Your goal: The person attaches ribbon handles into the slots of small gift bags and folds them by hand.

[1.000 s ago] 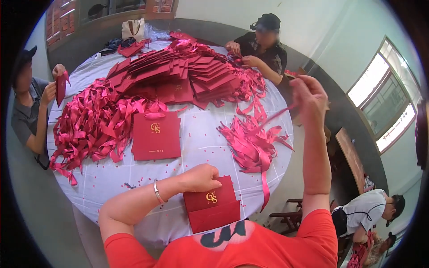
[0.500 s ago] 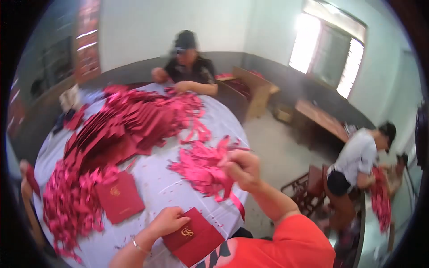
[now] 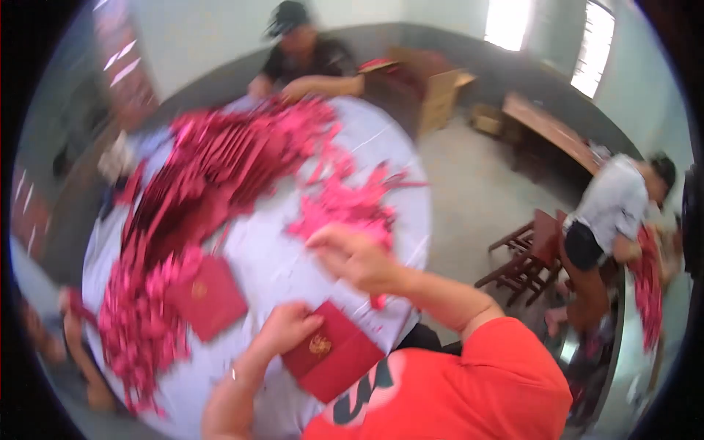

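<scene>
My left hand [image 3: 288,327] grips the upper left edge of a dark red folded card [image 3: 350,361] with a gold emblem, thumb lying on its front. The card is tilted close to my body, over the table's near edge. My right hand [image 3: 353,257] is above the table, beyond the card, its fingers blurred but stretched out and slightly apart. No ribbon shows clearly in it. Beside and behind this hand lies a loose heap of bright pink ribbons [image 3: 345,202], partly hidden by the hand. A second red card [image 3: 216,304] lies to the left of my left hand.
A long stack of red cards with ribbons [image 3: 213,172] curves across the white-covered table [image 3: 271,257]. Across it sits a person in black [image 3: 323,59]. At right, a person in a white shirt [image 3: 612,194] handles ribbons near wooden chairs [image 3: 539,246]. Another person's arm [image 3: 84,352] shows at left.
My right hand has moved left from the ribbon heap's right side, and its fingers have straightened from a pinch. My left hand stays on the card. The view has tilted down.
</scene>
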`<state>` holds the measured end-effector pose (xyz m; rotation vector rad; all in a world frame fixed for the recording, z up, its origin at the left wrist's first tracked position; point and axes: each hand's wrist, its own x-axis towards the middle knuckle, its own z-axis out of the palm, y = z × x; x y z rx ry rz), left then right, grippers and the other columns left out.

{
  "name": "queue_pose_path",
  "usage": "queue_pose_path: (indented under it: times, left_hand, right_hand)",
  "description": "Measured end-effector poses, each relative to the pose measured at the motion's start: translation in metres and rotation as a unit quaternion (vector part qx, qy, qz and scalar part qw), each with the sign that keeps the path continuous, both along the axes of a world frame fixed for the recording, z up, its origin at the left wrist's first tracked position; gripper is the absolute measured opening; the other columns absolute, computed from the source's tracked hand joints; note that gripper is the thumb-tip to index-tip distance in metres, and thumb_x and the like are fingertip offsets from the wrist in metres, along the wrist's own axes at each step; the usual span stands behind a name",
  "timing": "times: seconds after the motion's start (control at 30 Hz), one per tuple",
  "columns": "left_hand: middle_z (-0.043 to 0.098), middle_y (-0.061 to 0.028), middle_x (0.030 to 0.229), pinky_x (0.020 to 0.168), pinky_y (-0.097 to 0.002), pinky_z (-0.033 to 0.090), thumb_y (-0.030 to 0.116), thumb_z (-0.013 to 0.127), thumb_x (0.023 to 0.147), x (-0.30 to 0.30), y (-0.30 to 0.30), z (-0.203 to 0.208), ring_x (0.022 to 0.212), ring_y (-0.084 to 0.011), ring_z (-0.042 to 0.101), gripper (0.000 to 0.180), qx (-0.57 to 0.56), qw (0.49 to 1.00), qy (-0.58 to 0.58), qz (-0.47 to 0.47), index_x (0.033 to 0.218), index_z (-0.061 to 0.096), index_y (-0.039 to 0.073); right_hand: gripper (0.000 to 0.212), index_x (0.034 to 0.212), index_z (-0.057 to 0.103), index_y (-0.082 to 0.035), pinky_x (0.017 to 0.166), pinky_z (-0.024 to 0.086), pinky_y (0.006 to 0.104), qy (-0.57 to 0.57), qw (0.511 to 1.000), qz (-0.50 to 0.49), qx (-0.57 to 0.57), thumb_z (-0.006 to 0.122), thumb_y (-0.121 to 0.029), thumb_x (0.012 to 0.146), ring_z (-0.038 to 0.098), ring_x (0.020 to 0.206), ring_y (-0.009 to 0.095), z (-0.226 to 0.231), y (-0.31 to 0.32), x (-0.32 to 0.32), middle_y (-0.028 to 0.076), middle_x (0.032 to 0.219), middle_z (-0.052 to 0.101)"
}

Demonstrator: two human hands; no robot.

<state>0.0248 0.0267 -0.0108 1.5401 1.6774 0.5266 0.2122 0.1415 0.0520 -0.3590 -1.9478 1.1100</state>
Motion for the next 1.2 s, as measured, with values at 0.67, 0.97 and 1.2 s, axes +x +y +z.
queue_pose_path:
  times: [0.67,0.97,1.2]
  left_hand:
    - [0.068,-0.0026,0.086,0.065,-0.0194,0.047,-0.004,0.055,0.078,-0.018,-0.01,0.016,0.074,-0.0054,0.061,0.02,-0.154,0.864,-0.479,-0.035,0.097,0.059,-0.002]
    - [0.067,-0.0008,0.085,0.064,-0.0204,0.047,-0.001,0.061,0.081,-0.016,-0.007,0.013,0.072,-0.0054,0.06,0.015,-0.158,0.872,-0.463,-0.007,0.096,0.062,-0.001]
    - [0.067,-0.0011,0.087,0.067,-0.0215,0.05,-0.002,0.06,0.082,-0.014,-0.002,0.004,0.076,-0.0069,0.063,0.017,-0.18,0.875,-0.446,0.051,0.098,0.062,-0.001]
  right_hand:
    - [0.013,0.097,0.069,-0.001,0.065,0.043,0.0205,-0.152,0.959,0.166,-0.169,0.072,-0.007,0.086,0.054,0.074,0.005,-0.06,-0.008,0.008,0.001,0.089,0.061]
    - [0.011,0.096,0.07,-0.001,0.062,0.04,0.0176,-0.144,0.942,0.166,-0.253,0.071,-0.008,0.088,0.05,0.072,0.001,-0.067,-0.007,0.008,-0.002,0.09,0.06]
    - [0.016,0.103,0.07,0.002,0.078,0.047,0.0255,-0.156,0.983,0.032,-0.096,0.065,0.0,0.088,0.061,0.089,0.014,-0.046,-0.011,0.018,0.007,0.095,0.065]
